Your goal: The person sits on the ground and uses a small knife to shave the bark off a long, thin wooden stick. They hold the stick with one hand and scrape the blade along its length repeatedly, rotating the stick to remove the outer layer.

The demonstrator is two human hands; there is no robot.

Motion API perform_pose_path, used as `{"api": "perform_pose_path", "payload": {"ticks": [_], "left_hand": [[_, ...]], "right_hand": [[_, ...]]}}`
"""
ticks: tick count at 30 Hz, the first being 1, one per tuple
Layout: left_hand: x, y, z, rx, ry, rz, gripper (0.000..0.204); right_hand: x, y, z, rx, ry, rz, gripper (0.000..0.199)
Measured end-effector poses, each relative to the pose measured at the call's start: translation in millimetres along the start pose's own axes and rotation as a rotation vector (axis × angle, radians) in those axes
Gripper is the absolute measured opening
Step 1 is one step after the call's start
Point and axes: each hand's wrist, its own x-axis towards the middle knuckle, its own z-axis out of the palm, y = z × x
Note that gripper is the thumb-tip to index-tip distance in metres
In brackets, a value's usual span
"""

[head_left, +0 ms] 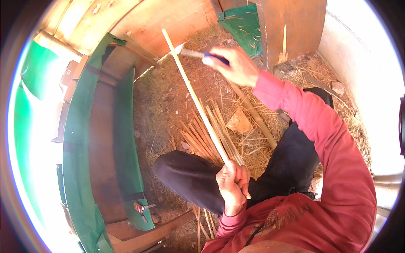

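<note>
My left hand (233, 185) is closed around the lower end of a long, pale bamboo strip (196, 99) in front of my body. The strip slants up and away to the left. My right hand (237, 66) is farther out, gripping a knife (192, 53) by its dark blue handle. Its blade points left, close to the upper part of the strip; whether they touch I cannot tell. Below the raised strip, a bundle of split bamboo strips (199, 135) lies on the ground by my left knee.
A thick bamboo pole (255, 113) and a flat tan piece (239, 121) lie among shavings. Left stands a wooden frame with green sheeting (126, 135); a small red-handled tool (139, 207) rests on its lower end. Right are a brown wooden panel (293, 31) and pale wall (356, 63).
</note>
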Motion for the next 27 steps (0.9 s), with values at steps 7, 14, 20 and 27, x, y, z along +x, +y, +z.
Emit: {"api": "perform_pose_path", "payload": {"ticks": [7,14,20,27], "left_hand": [[13,14,-10,0.004,0.076,0.023,0.046],[11,18,-12,0.084,0.039,0.018,0.049],[7,21,-16,0.008,-0.004,-0.073,0.051],[10,21,-37,-0.255,0.025,-0.182,0.049]], "right_hand": [[-53,-49,19,0.203,-0.297,-0.363,0.033],[-62,-51,11,0.040,-0.357,-0.346,0.032],[-61,-48,8,-0.157,-0.307,-0.449,0.034],[-38,-18,32,-0.371,-0.255,-0.204,0.042]]}}
